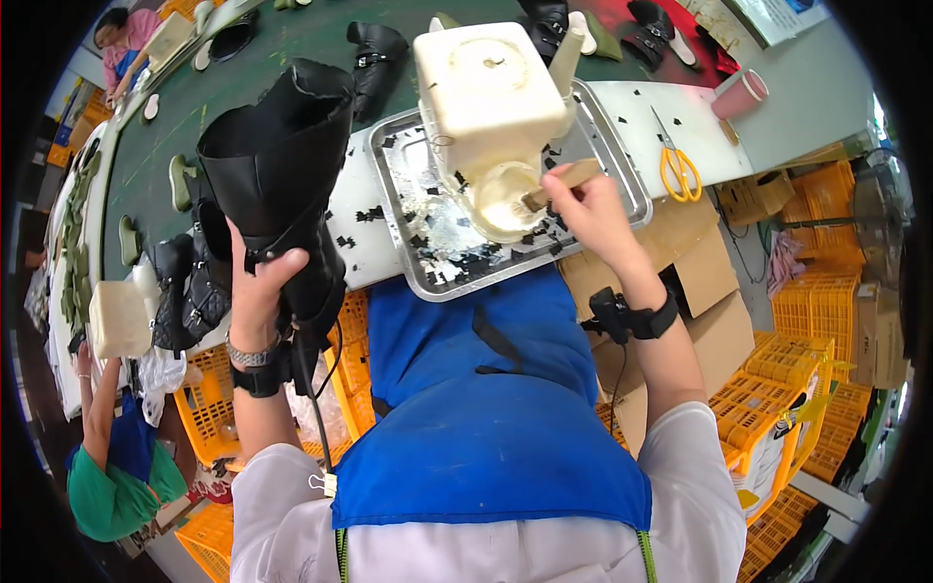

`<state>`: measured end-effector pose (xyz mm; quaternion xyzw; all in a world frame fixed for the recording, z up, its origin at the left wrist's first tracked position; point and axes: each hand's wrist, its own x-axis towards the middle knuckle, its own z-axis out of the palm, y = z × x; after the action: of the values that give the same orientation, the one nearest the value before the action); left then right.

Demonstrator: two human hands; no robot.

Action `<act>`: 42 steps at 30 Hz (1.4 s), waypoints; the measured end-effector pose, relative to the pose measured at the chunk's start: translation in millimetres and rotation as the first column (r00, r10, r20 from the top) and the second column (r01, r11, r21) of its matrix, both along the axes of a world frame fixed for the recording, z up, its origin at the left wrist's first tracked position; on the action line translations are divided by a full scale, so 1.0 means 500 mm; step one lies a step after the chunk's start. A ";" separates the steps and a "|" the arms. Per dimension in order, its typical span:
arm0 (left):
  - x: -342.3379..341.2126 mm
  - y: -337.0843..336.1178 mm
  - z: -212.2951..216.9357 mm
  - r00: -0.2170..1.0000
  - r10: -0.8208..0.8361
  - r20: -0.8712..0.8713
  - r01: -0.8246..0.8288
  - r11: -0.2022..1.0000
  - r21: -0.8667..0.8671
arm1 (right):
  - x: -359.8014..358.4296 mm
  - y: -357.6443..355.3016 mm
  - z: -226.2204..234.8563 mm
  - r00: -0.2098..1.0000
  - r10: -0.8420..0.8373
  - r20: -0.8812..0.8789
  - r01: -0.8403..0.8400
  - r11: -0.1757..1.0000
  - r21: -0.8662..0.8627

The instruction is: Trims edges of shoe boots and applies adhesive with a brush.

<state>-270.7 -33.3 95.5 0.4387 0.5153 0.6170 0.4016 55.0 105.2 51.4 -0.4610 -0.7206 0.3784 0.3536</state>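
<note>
Your left hand point(255, 296) is wrapped around the black leather boot point(277, 170), left of the metal tray point(435, 291); the boot's long axis points away from you, open top at the far end. Your right hand point(590, 212), nearer the cream plastic container's round cup point(498, 216), pinches the wooden-handled brush point(577, 175), which slants down leftward into the cup, well apart from the boot.
</note>
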 end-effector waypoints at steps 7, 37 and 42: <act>-0.036 -0.035 -0.039 0.920 -0.187 0.344 0.301 0.899 -0.317 | -0.003 0.005 -0.013 0.978 0.100 0.182 -0.107 0.994 0.028; -0.038 -0.069 -0.102 0.654 -0.506 0.562 0.754 0.500 -0.426 | 0.050 0.024 0.022 0.994 0.087 0.062 -0.071 0.973 -0.220; -0.004 -0.033 -0.163 0.479 -0.724 0.497 0.868 0.307 -0.391 | 0.050 0.038 0.044 0.967 0.004 -0.256 -0.102 0.923 -0.371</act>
<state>-272.5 -49.8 13.9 0.4100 0.3428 0.1817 0.8254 79.7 124.0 73.4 -0.4497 -0.5950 0.5759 0.3349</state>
